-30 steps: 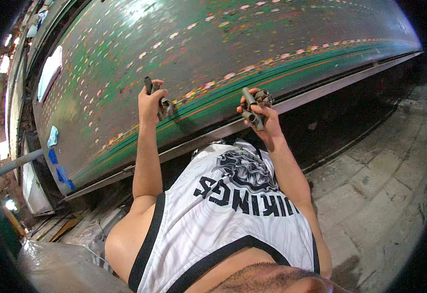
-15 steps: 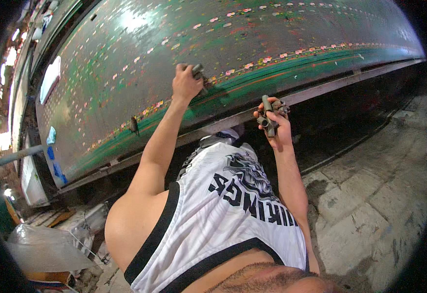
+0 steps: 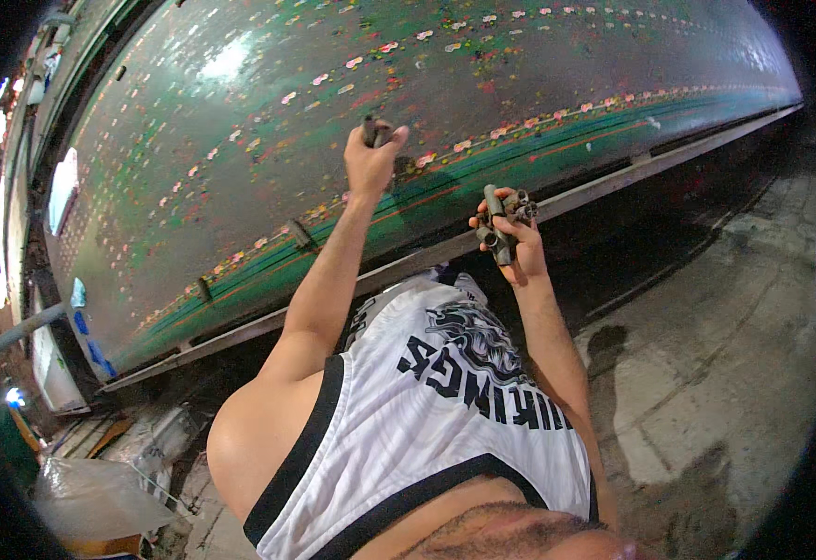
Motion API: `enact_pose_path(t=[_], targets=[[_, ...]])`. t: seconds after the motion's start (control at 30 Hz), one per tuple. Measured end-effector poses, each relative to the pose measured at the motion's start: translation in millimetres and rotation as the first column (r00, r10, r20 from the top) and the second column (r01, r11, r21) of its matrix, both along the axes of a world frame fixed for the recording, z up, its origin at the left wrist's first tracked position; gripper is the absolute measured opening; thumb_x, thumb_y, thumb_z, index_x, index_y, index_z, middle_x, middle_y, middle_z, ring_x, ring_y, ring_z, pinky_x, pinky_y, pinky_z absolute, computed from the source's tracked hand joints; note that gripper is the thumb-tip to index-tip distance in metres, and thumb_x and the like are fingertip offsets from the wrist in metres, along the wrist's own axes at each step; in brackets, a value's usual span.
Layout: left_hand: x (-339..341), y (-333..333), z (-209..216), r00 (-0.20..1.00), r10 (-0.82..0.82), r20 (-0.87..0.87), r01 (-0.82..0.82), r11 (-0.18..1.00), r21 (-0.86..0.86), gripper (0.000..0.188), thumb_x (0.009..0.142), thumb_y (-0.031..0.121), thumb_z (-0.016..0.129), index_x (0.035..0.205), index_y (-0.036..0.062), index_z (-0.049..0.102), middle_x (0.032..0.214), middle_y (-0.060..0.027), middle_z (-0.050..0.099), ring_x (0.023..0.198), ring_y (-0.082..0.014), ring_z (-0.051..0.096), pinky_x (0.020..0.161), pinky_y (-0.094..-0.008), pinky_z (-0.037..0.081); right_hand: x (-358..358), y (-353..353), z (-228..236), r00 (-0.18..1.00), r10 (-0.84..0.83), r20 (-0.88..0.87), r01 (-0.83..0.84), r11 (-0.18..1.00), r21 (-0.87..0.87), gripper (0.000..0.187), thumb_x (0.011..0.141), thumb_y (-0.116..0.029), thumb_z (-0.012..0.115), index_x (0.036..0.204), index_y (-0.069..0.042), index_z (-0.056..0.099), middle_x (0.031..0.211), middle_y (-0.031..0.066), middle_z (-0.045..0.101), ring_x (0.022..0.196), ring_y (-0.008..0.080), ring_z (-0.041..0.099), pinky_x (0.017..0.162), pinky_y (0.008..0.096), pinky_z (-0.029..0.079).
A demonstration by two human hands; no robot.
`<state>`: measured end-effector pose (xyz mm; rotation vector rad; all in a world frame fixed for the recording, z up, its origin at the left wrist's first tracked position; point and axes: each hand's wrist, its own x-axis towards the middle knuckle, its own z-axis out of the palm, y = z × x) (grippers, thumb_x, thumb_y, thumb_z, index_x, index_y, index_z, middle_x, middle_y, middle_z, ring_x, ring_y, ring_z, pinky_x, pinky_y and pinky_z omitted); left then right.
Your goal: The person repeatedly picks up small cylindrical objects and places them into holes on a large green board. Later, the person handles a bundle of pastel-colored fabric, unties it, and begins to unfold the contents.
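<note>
My left hand point(image 3: 370, 161) is raised against a large curved green-grey metal panel point(image 3: 240, 140) dotted with small coloured marks. It pinches a short dark metal tube point(image 3: 369, 129) at the panel's surface. My right hand point(image 3: 509, 238) is lower, near my chest, shut on a bundle of several short grey metal tubes point(image 3: 501, 219). Two more dark tubes point(image 3: 298, 233) stick out of the panel lower left, along a green stripe. My white sleeveless shirt fills the bottom of the view.
A metal rail point(image 3: 613, 177) runs along the panel's lower edge. A stained concrete floor point(image 3: 706, 355) lies to the right. Clear plastic sheeting point(image 3: 90, 495) and clutter sit at the lower left. A blue-and-white object point(image 3: 81, 317) hangs by the panel's left end.
My left hand has moved rightward and up along the panel, leaving tubes stuck in it behind. My right hand has kept the bundle and shifted slightly right.
</note>
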<state>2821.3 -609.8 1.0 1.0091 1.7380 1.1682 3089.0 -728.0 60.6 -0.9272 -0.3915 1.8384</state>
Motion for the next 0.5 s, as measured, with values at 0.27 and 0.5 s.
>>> enact_pose_path(t=[0.27,0.5], targets=[[85,53,-14,0.998,0.013,0.060,-0.020,0.992,0.124,0.034,0.084,0.028,0.092,0.095,0.0063,0.069,0.099,-0.0055,0.059,0.089,-0.0228,0.062,0.082,-0.0377,0.051,73,74,8,0.991,0.037,0.128,-0.033,0.999,-0.032,0.044,0.096,-0.009,0.069,0.138,-0.010,0.057,0.119,0.0126,0.067,0.108,0.0306,0.073,0.063,0.0328,0.066],[66,73,26,0.817,0.200,0.541,-0.278,0.958,0.066,0.029,0.086,0.020,0.091,0.100,0.0094,0.067,0.085,0.0055,0.057,0.074,-0.0090,0.055,0.065,-0.0277,0.044,107,96,-8,0.995,0.068,0.076,-0.061,0.994,-0.094,0.045,0.096,-0.008,0.069,0.139,-0.011,0.057,0.119,0.0131,0.067,0.109,0.0313,0.074,0.065,0.0338,0.068]])
